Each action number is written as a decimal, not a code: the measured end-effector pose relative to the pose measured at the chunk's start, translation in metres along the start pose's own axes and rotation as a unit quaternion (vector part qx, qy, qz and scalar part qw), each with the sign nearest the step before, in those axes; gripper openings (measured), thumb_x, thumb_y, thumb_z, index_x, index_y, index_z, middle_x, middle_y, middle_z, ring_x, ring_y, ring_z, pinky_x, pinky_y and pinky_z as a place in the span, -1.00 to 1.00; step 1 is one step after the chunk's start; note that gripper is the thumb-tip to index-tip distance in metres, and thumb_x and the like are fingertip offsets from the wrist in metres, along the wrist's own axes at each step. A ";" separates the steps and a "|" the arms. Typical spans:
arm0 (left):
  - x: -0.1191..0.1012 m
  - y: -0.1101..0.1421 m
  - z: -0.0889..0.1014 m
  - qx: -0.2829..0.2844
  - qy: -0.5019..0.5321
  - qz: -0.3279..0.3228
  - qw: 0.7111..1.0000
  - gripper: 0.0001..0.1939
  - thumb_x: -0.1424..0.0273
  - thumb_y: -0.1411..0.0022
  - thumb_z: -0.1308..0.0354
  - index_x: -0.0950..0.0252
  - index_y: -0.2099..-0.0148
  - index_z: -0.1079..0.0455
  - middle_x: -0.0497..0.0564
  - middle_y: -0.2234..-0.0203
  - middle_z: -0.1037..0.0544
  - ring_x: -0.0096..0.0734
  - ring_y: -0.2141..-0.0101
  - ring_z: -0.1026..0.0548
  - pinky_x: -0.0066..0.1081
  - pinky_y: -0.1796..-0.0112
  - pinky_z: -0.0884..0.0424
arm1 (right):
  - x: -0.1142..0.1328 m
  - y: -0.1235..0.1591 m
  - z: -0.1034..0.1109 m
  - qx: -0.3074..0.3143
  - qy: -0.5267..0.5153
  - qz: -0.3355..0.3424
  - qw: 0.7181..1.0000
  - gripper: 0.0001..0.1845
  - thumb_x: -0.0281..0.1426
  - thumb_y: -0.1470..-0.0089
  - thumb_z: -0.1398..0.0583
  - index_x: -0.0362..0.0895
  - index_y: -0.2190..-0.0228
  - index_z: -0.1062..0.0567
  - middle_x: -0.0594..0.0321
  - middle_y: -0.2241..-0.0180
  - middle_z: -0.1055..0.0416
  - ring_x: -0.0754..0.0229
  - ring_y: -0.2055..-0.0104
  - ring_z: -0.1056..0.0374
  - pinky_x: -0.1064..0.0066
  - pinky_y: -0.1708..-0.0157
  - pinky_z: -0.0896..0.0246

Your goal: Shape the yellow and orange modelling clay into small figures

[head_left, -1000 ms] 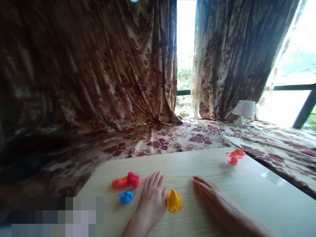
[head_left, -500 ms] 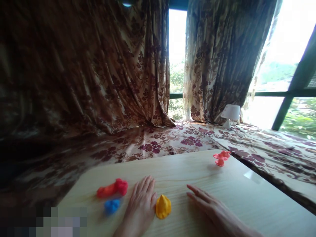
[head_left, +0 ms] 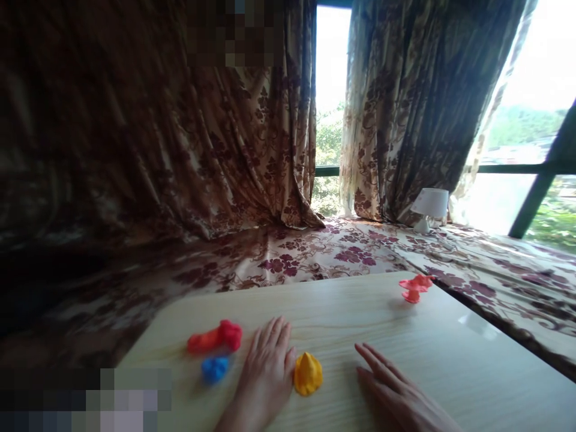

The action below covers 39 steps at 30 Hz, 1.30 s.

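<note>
Palm down on the pale wooden table, my left hand point(head_left: 267, 372) lies flat with its fingers stretched out. Its thumb is right beside a yellow clay piece point(head_left: 308, 374) with a raised pointed middle; I cannot tell whether they touch. My right hand point(head_left: 396, 387) is to the right of the yellow piece and apart from it, fingers extended and holding nothing. Left of my left hand are a long red clay piece point(head_left: 216, 337) with a lumpy end and a blue clay lump point(head_left: 215, 369).
The table point(head_left: 342, 306) has rounded far corners. A coral-red clay figure point(head_left: 414, 289) on a round base stands near its far right corner. Beyond are flower-patterned cloth point(head_left: 279, 264), a white lamp point(head_left: 431, 204), heavy curtains point(head_left: 252, 150) and bright windows.
The whole view has shifted, so most things appear slightly farther right. My right hand has drawn back a little and its fingers look differently spread. My left hand stays flat beside the yellow piece.
</note>
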State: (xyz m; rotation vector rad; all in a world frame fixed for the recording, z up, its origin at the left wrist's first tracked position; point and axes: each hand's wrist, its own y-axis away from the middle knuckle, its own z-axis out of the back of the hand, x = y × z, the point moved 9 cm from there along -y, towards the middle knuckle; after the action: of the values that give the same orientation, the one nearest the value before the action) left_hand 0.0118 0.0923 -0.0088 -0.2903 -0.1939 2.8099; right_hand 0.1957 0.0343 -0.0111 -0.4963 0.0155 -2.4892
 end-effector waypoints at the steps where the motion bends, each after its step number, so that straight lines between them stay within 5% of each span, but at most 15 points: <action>1: 0.000 0.000 0.000 0.001 0.000 0.003 1.000 -0.48 0.31 -0.25 0.24 0.34 -0.22 -0.10 0.05 -0.21 -0.13 -0.28 -0.20 -0.05 -0.16 -0.17 0.00 | 0.006 -0.005 -0.001 0.001 -0.001 0.006 1.000 -0.53 -0.36 -0.16 0.04 -0.18 -0.09 -0.27 0.11 -0.24 0.11 0.00 -0.28 0.20 0.14 -0.18 0.03; 6: -0.002 0.002 0.003 0.001 -0.004 0.009 1.000 -0.48 0.30 -0.26 0.27 0.35 -0.22 -0.11 0.06 -0.22 -0.11 -0.27 -0.20 -0.05 -0.16 -0.17 0.00 | -0.004 -0.044 0.021 -0.051 0.009 -0.041 0.998 -0.54 -0.31 -0.17 0.03 -0.19 -0.06 -0.31 0.05 -0.16 -0.13 0.01 -0.22 0.00 0.12 -0.19 0.05; 10: -0.003 0.002 0.004 0.009 0.003 0.010 1.000 -0.47 0.30 -0.26 0.28 0.36 -0.23 -0.09 0.06 -0.22 -0.10 -0.28 -0.21 -0.03 -0.16 -0.18 0.04 | -0.031 -0.017 0.021 -0.039 0.025 -0.108 0.993 -0.49 -0.28 -0.19 0.08 -0.22 -0.11 -0.23 0.05 -0.17 -0.10 -0.01 -0.22 0.01 0.08 -0.17 0.01; 12: -0.003 0.002 0.004 0.011 0.006 0.013 1.000 -0.47 0.31 -0.26 0.28 0.36 -0.23 -0.09 0.05 -0.22 -0.10 -0.28 -0.21 -0.02 -0.16 -0.19 0.06 | -0.017 -0.002 0.012 -0.023 0.010 -0.051 0.998 -0.52 -0.31 -0.18 0.05 -0.12 -0.12 -0.23 0.16 -0.21 0.03 -0.02 -0.24 0.07 0.11 -0.15 -0.03; 15: -0.003 0.003 0.003 0.011 0.010 0.014 1.000 -0.46 0.30 -0.26 0.28 0.36 -0.23 -0.08 0.05 -0.22 -0.08 -0.29 -0.22 -0.01 -0.16 -0.19 0.08 | 0.008 -0.008 0.000 -0.001 0.008 0.005 1.000 -0.55 -0.30 -0.18 0.02 -0.07 -0.09 -0.29 0.20 -0.18 -0.07 -0.01 -0.23 0.05 0.14 -0.16 -0.03; 19: -0.001 0.004 0.002 0.012 0.021 0.022 0.999 -0.46 0.30 -0.27 0.30 0.35 -0.23 -0.08 0.05 -0.23 -0.08 -0.31 -0.22 -0.01 -0.18 -0.19 0.09 | -0.008 -0.036 0.019 -0.073 0.038 -0.084 0.993 -0.52 -0.30 -0.17 0.04 -0.21 -0.08 -0.29 0.05 -0.15 -0.14 -0.02 -0.21 -0.01 0.08 -0.16 0.00; 23: 0.001 0.004 0.001 0.004 0.043 0.023 0.999 -0.46 0.27 -0.28 0.33 0.31 -0.23 -0.08 0.02 -0.23 -0.08 -0.32 -0.22 0.00 -0.19 -0.19 0.11 | -0.033 -0.006 0.019 -0.083 0.031 -0.108 0.990 -0.54 -0.26 -0.18 0.05 -0.09 -0.08 -0.29 0.16 -0.15 -0.14 -0.01 -0.19 -0.05 0.08 -0.14 -0.06; 27: 0.001 0.003 0.002 0.008 0.048 0.020 0.999 -0.47 0.29 -0.28 0.33 0.33 -0.23 -0.08 0.02 -0.23 -0.08 -0.29 -0.22 0.00 -0.17 -0.19 0.10 | -0.007 0.017 -0.001 -0.031 0.039 -0.023 0.998 -0.55 -0.23 -0.16 0.00 -0.04 -0.06 -0.33 0.22 -0.17 -0.05 -0.01 -0.20 -0.02 0.19 -0.10 -0.16; 30: 0.000 0.003 0.003 0.013 0.043 0.022 0.999 -0.46 0.30 -0.27 0.33 0.34 -0.23 -0.07 0.04 -0.23 -0.08 -0.30 -0.22 -0.01 -0.17 -0.19 0.10 | 0.007 -0.012 0.003 -0.040 0.054 -0.030 0.997 -0.54 -0.22 -0.17 0.04 -0.10 -0.04 -0.35 0.18 -0.16 -0.10 -0.03 -0.22 0.02 0.08 -0.14 -0.04; 33: 0.000 0.003 0.005 0.012 0.039 0.023 0.999 -0.47 0.31 -0.27 0.31 0.34 -0.23 -0.07 0.04 -0.23 -0.08 -0.30 -0.22 -0.01 -0.18 -0.19 0.10 | -0.010 -0.034 0.022 -0.090 0.063 -0.086 0.990 -0.53 -0.27 -0.16 0.02 -0.17 -0.05 -0.33 0.07 -0.14 -0.15 -0.03 -0.20 -0.03 0.04 -0.15 -0.01; 36: 0.000 0.003 0.003 0.008 0.045 0.023 0.999 -0.47 0.30 -0.27 0.32 0.33 -0.23 -0.08 0.03 -0.23 -0.09 -0.30 -0.22 -0.01 -0.18 -0.19 0.10 | -0.039 -0.011 0.023 -0.109 0.077 -0.120 0.984 -0.55 -0.28 -0.14 0.02 -0.14 -0.02 -0.37 0.09 -0.12 -0.19 -0.04 -0.19 -0.06 0.03 -0.14 -0.04; 39: 0.001 0.004 0.001 0.005 0.053 0.019 0.998 -0.47 0.28 -0.28 0.33 0.31 -0.23 -0.08 0.02 -0.22 -0.10 -0.30 -0.22 -0.01 -0.18 -0.19 0.11 | -0.033 0.021 0.005 -0.098 0.056 -0.048 0.992 -0.54 -0.27 -0.15 -0.02 -0.01 -0.08 -0.28 0.23 -0.17 -0.09 -0.02 -0.16 -0.11 0.17 -0.06 -0.22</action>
State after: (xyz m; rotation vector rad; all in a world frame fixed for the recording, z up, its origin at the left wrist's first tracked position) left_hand 0.0095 0.0887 -0.0081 -0.4456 -0.1518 2.8234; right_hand 0.2339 0.0364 -0.0202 -0.4447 0.2889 -2.6217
